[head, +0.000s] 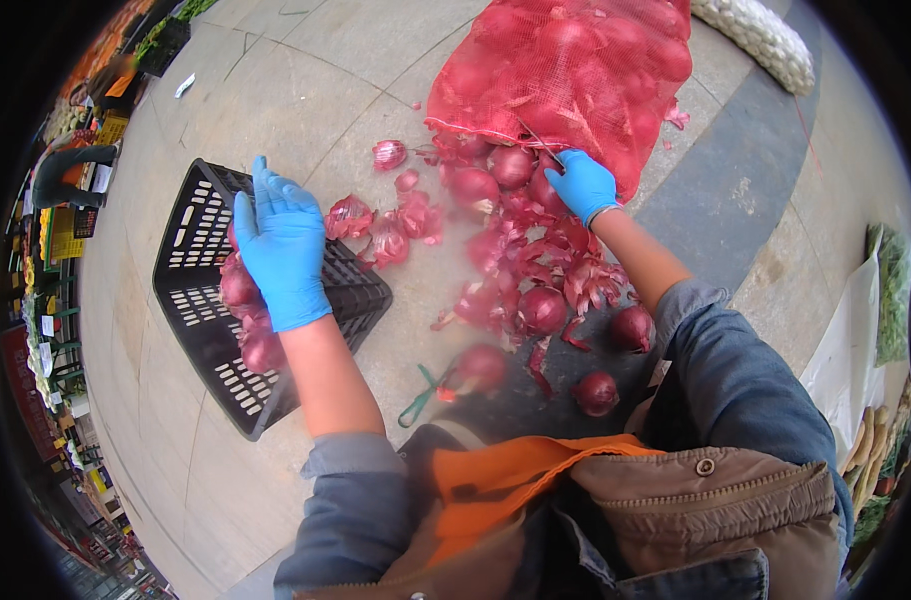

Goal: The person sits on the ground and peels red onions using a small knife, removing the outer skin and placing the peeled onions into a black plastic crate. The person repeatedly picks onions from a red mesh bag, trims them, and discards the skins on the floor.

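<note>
My left hand [283, 244], in a blue glove, is over a black slotted plastic crate [200, 217], its fingers extended and nothing seen in its grasp. Several red onions [239, 283] lie in the crate, partly hidden by that hand and arm. My right hand [586, 184], also gloved in blue, grips a thin metal tool [538, 139]; its handle is hidden, so its kind is unclear. The tool's tip points at the mouth of a red mesh sack [560, 67] full of red onions. Several loose onions [511, 166] lie at that mouth, right by my right hand.
Loose onion skins [530, 259] litter the tiled floor between crate and sack. More onions [543, 310] lie near my feet, with a green tie [418, 397]. A mesh sack of pale bulbs [763, 45] is at the upper right. Produce shelves and people [72, 176] stand far left.
</note>
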{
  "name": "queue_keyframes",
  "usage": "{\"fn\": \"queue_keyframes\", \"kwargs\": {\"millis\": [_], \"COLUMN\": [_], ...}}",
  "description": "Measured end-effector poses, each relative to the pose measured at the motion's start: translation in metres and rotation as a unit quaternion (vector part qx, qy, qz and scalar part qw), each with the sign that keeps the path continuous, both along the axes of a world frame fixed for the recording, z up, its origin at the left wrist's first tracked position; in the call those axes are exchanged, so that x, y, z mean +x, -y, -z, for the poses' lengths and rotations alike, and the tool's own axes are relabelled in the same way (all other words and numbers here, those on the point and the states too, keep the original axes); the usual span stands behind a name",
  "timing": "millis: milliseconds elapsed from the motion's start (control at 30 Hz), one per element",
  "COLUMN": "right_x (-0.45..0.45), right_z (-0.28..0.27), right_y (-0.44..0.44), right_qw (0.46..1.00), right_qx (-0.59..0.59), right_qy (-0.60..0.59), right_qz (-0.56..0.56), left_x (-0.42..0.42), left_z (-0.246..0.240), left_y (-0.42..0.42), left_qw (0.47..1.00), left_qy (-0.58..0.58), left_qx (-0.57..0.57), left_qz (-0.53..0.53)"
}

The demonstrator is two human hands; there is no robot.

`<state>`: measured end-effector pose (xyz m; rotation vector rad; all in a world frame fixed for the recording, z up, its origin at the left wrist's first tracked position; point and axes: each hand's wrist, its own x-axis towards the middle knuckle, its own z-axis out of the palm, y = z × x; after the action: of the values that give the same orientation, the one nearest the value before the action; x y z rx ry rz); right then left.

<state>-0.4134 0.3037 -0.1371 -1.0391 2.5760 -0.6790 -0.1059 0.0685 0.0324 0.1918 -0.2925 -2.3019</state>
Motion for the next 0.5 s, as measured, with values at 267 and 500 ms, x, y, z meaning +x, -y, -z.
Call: {"fn": "queue_keyframes", "kwargs": {"millis": [267,500], "right_x": [-0.039,0.018], "right_z": [0.009,-0.02], "right_y": [0.056,0.033], "right_qw": [0.987,0.972], "right_qx": [0.092,-0.096], "right_qy": [-0.011,0.18], "right_qz": [-0.132,-0.116], "left_x": [-0.053,-0.037], "left_z": [0.07,0.094], "left_y": [-0.055,-0.055], "left_qw": [0.968,0.929], "left_qy": [0.142,0.341], "left_qx": [0.129,-0.055], "left_qz": [0.16,0.136]}}
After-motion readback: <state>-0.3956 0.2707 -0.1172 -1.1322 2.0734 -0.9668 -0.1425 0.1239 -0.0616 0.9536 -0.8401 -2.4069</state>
